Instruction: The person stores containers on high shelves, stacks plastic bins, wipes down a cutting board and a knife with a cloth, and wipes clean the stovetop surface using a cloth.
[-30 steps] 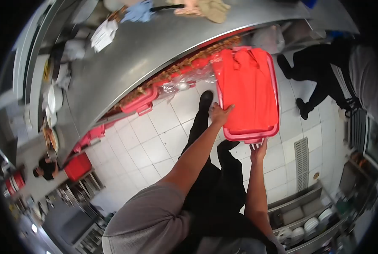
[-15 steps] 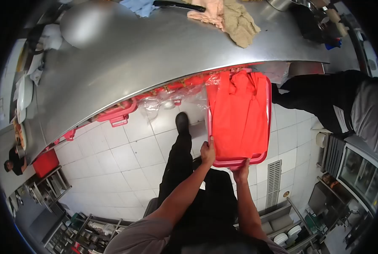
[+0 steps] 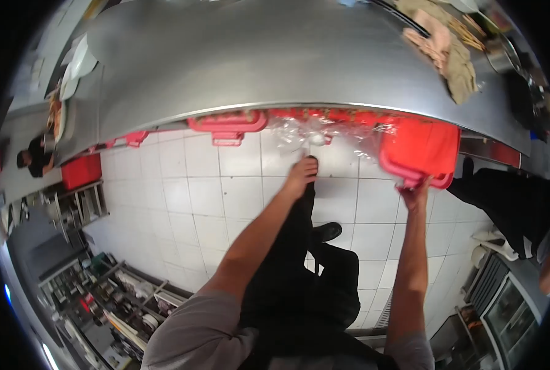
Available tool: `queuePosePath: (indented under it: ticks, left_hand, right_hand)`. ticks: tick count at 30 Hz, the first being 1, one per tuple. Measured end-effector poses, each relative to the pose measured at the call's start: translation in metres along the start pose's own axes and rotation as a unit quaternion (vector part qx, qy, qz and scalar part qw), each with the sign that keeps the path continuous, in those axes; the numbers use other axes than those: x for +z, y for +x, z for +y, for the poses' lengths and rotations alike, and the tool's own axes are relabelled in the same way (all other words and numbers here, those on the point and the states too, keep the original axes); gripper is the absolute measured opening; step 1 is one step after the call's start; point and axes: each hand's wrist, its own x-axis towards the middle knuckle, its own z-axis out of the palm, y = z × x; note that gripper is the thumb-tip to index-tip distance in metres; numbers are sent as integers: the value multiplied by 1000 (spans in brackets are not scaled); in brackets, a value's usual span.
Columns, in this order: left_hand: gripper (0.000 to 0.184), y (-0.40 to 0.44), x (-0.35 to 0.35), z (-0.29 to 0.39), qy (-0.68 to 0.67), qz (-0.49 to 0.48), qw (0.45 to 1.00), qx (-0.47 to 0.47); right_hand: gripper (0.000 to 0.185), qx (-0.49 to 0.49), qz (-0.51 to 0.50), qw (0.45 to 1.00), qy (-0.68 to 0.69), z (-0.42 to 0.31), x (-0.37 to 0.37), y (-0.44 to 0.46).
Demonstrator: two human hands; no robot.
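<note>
A red plastic tub [image 3: 393,168] sits partly under the steel counter's front edge at the right. Folded red fabric [image 3: 427,145], seemingly cloth bags, fills it. My right hand [image 3: 415,194] grips the near end of the tub at its rim, with the fingers partly hidden beneath. My left hand [image 3: 302,176] is off the tub, in the air over the floor, fingers loosely bent and nothing visible in them. Just beyond it hangs clear crinkled plastic [image 3: 315,132] below the counter edge. Left of the plastic, a pink-red lidded tub [image 3: 227,126] with a clip handle protrudes.
The steel counter [image 3: 244,55] spans the front, with cloths [image 3: 453,55] and a pot [image 3: 503,55] at its right. A person in dark clothes [image 3: 503,203] stands close at the right; another [image 3: 34,157] is far left. Shelving [image 3: 127,296] lies behind on the left.
The red tub has slid forward, partly under the counter, pushed by my right hand. My left hand has let go of it and moved away leftward. My view has shifted left.
</note>
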Motion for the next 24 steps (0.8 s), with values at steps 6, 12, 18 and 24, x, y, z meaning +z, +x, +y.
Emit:
queuePosePath:
  ticks: [6,12,18,24]
  left_hand:
    - [102,-55,-184,76,-223,199,950,89]
    - [105,-18,-219,125,-269,172,939,125]
    - [78,17,-217,133,-295,12,930,220]
    - [70,10,-210,126,-351,5,906,236]
  right_hand:
    - [80,-110,77,983,-126,53,6,32]
    - [49,137,-214,928,-273,225,18,-131]
    - [48,313,-35,911,-265,339,65,-284]
    - [49,208,-79,945,-238,335,154,-231]
